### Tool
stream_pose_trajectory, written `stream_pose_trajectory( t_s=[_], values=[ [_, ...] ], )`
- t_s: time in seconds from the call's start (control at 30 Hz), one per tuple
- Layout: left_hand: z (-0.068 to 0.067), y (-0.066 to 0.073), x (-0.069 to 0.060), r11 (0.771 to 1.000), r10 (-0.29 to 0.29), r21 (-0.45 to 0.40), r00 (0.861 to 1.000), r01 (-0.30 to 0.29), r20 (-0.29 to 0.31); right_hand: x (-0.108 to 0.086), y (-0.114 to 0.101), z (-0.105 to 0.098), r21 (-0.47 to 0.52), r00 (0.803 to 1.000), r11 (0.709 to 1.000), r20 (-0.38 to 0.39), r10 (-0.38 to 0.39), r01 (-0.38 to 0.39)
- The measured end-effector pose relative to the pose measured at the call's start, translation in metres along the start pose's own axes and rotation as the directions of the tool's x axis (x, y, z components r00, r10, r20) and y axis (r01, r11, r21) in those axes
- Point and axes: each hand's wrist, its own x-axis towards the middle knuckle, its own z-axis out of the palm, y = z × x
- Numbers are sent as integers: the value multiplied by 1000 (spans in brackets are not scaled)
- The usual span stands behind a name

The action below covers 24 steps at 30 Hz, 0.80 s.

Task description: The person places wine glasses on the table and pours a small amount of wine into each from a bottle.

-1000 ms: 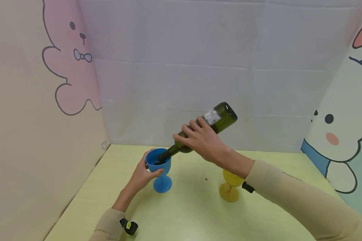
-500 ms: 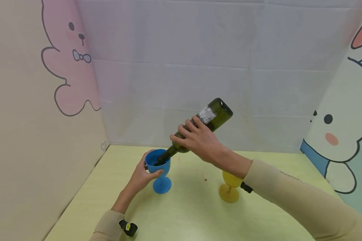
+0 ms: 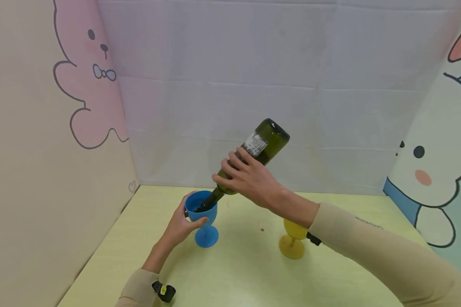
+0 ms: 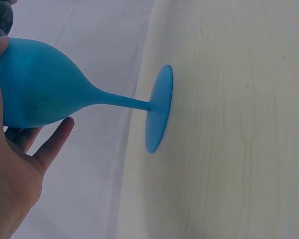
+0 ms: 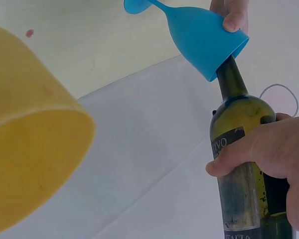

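Note:
In the head view, my left hand (image 3: 178, 226) holds a blue goblet (image 3: 209, 216) by its bowl, thumb on the near side and fingers round the far side. Whether the foot of the goblet touches the table cannot be told. My right hand (image 3: 253, 177) grips a green glass wine bottle (image 3: 272, 138) round its body, base up and neck down to the left. The bottle's neck (image 5: 230, 79) reaches inside the goblet's bowl, so its mouth is hidden in the right wrist view. Any liquid in the goblet is hard to make out.
A yellow goblet (image 3: 292, 247) stands on the pale table (image 3: 238, 273) beneath my right forearm, which covers part of its bowl. A white sheet (image 3: 223, 106) hangs behind the table. Walls with cartoon animals flank it on both sides.
My right hand has tipped the bottle steeper, its base rising and shifting left while the neck stays in the blue goblet. The left hand and goblet hardly move.

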Motion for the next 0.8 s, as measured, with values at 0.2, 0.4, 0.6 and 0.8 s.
stream_pose_trajectory(
  t_s=[0.2,0.4,0.6,0.8],
  values=[
    [0,-1,0,1000,18,-8,1000,-18,1,2,0,-2,-121,996,992,-78,-49,39],
    [0,-2,0,1000,5,-13,1000,-5,2,1,1,-2,-110,994,994,-107,-37,25],
    [0,-3,1,1000,-9,-8,1000,9,0,-4,2,2,13,997,999,-68,46,-45],
    [1,-6,2,1000,-17,9,1000,17,-10,-10,4,2,144,992,981,25,125,-127]
  ],
)
